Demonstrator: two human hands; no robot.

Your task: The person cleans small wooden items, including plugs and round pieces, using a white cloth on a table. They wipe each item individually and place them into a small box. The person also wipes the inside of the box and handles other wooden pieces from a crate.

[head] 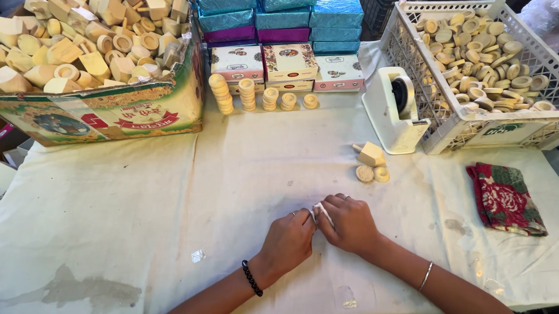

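**Small white piece pinched between two hands**

Near the desk's front edge, the left hand (pixel 287 240) and right hand (pixel 351 224) pinch one small white piece (pixel 322 212) together. Uneven pulling could tear it. Loose discs (pixel 372 173) beside a wooden block (pixel 372 154) might get nudged.

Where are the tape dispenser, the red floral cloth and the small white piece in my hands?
tape dispenser (pixel 394 113), head view, white body.
red floral cloth (pixel 505 198), head view, middle.
small white piece (pixel 322 212), head view, part showing between fingers.
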